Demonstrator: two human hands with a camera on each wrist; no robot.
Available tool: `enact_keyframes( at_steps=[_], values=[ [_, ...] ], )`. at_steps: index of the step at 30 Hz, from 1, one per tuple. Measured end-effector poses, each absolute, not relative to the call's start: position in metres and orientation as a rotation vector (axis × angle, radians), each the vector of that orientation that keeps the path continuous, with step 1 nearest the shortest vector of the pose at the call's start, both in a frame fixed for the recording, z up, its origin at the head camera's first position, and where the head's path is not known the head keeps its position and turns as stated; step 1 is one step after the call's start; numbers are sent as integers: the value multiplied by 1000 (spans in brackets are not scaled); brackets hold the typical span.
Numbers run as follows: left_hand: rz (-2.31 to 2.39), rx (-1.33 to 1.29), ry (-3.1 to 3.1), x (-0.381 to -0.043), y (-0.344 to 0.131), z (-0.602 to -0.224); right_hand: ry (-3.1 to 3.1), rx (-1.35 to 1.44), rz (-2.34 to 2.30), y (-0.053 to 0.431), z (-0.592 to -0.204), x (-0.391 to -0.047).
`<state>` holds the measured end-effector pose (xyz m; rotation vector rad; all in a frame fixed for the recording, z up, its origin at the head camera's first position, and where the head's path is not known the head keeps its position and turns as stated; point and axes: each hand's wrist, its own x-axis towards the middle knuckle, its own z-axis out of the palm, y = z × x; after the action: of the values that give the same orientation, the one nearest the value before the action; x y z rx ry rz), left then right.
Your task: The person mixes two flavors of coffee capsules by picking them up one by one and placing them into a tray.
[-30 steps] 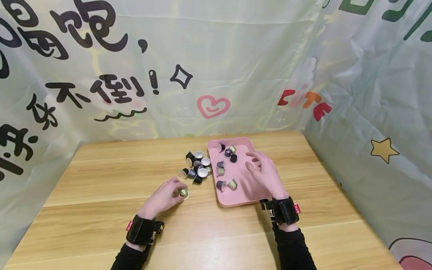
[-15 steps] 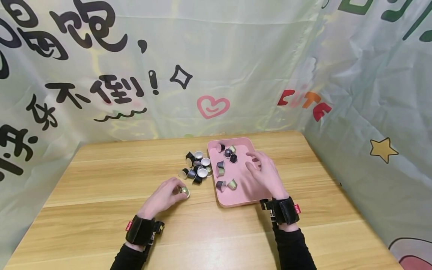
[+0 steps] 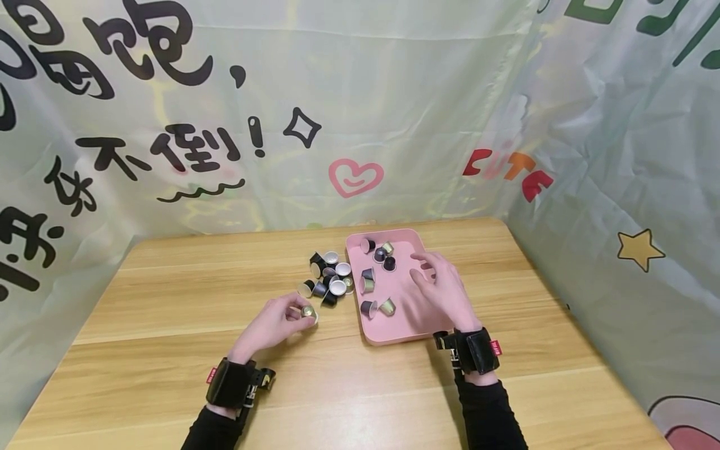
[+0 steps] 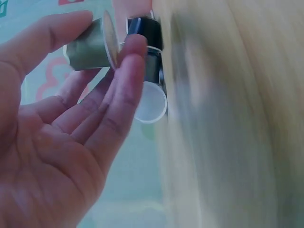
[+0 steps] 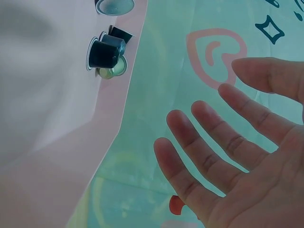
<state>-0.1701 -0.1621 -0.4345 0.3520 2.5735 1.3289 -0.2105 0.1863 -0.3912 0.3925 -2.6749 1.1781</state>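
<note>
Between thumb and fingers my left hand [image 3: 274,320] pinches a green coffee capsule [image 4: 90,47], its pale lid facing the fingers in the left wrist view. In the head view this hand is just in front of a pile of black, grey and white-lidded coffee capsules [image 3: 337,287]. My right hand [image 3: 444,289] hovers over the right side of a pink tray [image 3: 405,325], fingers relaxed and slightly spread, holding nothing. Several capsules lie in the tray's left half, among them a green capsule [image 3: 387,307] and a black capsule [image 3: 389,264].
The wooden table [image 3: 185,325] carries the pile and the tray side by side. A printed cloth [image 3: 427,125] hangs behind the table and along its right side. The pile sits close against the tray's left rim.
My left hand has shifted slightly, and the green capsule in its fingers has risen and tipped a little. The right hand has stayed over the tray.
</note>
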Motion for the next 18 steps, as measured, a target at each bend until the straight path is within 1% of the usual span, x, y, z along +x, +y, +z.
enact_keyframes(
  at_steps=[8, 14, 18],
  values=[
    [1617, 370, 2334, -175, -165, -435, -2681, 382, 1170, 187, -392, -212],
    [1671, 281, 2316, -175, -157, -433, -2683, 383, 1163, 188, -391, -212],
    [1676, 242, 2325, -180, -148, -431, -2680, 383, 1168, 188, -391, -211]
  ],
)
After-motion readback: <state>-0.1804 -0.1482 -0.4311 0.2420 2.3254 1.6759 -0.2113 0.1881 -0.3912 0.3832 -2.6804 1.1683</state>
